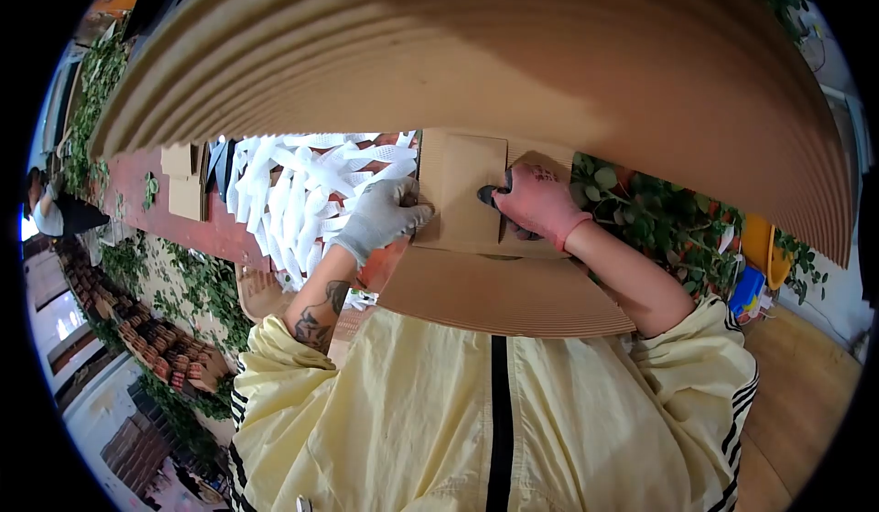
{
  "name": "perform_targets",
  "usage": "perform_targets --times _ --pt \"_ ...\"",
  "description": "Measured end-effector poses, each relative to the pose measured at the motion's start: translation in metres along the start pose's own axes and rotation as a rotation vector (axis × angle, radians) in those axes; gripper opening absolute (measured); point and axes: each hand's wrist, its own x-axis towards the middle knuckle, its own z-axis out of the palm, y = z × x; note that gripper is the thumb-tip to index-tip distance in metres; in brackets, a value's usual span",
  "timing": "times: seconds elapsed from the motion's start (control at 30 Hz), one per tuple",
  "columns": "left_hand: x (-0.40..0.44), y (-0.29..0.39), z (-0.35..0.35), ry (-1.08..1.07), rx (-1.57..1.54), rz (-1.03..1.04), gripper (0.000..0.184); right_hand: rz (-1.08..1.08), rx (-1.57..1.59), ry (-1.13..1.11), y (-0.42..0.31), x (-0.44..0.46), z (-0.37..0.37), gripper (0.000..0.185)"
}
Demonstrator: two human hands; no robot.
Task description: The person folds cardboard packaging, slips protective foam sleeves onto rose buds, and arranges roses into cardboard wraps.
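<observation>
A brown cardboard box (458, 191) is in front of my body, with one wide flap (476, 63) rising across the top of the view and another flap (504, 294) spread towards my chest. My left hand (383, 217), in a grey glove, is closed on the box's left edge, with the thumb on the inner side. My right hand (537, 202), in a pink glove with dark fingertips, is closed on a smaller inner flap at the right, its thumb pointing left over the cardboard. Its other fingers are partly hidden.
White mesh foam sleeves (293, 191) lie heaped on the red table (137, 182) left of the box. Folded cardboard pieces (186, 187) lie farther left. Leafy green stems (650, 214) and a yellow basket (767, 248) are at the right. Another person (59, 210) is at far left.
</observation>
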Motion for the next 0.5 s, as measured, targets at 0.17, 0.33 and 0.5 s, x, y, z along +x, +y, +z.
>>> perform_targets --times 0.17,0.33,0.5 --pt "-0.008 0.022 -0.004 -0.002 -0.018 0.005 0.022 -0.023 -0.071 0.034 0.011 0.007 0.009 0.038" --pt "-0.022 0.039 -0.012 0.109 0.271 0.197 0.023 -0.123 -0.215 0.166 0.017 0.012 0.016 0.040" --pt "-0.029 0.078 -0.012 0.133 0.972 0.820 0.045 -0.156 -0.317 0.196 0.019 0.010 0.014 0.046"
